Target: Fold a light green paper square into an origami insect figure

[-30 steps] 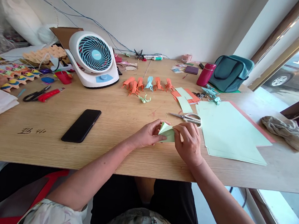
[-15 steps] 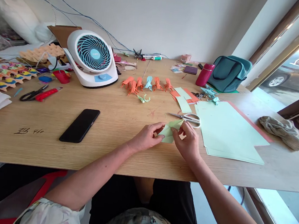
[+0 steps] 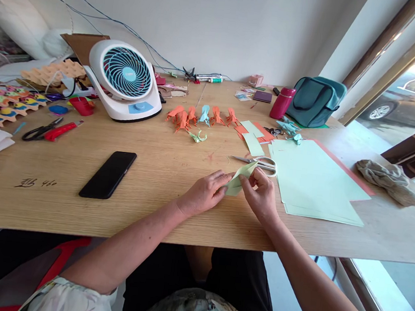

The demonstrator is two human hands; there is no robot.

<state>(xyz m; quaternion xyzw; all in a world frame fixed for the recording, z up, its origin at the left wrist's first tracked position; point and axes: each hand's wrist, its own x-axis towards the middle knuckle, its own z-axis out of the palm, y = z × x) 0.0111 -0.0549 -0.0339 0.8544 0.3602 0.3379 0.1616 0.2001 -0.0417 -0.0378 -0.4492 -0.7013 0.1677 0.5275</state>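
A small folded piece of pale green paper [image 3: 240, 177] is held just above the wooden table [image 3: 161, 170], between both my hands. My left hand [image 3: 207, 191] pinches its lower left edge with thumb and fingers. My right hand [image 3: 261, 194] pinches its right side, fingers curled over the fold. White-handled scissors [image 3: 261, 162] lie just behind the paper. A stack of pale green sheets [image 3: 313, 180] lies to the right of my right hand.
A black phone [image 3: 108, 174] lies to the left. A white desk fan [image 3: 124, 81] stands at the back left. Orange and blue folded paper figures [image 3: 200, 116] sit mid-table. A teal bag [image 3: 316, 100], red bottle [image 3: 281, 103], grey cloth [image 3: 388, 181] and black scissors [image 3: 41, 129] are around.
The green paper has been unfolded into a longer, narrower shape pointing up toward the scissors. Both hands shifted their pinch slightly; the view drifted a little to the right.
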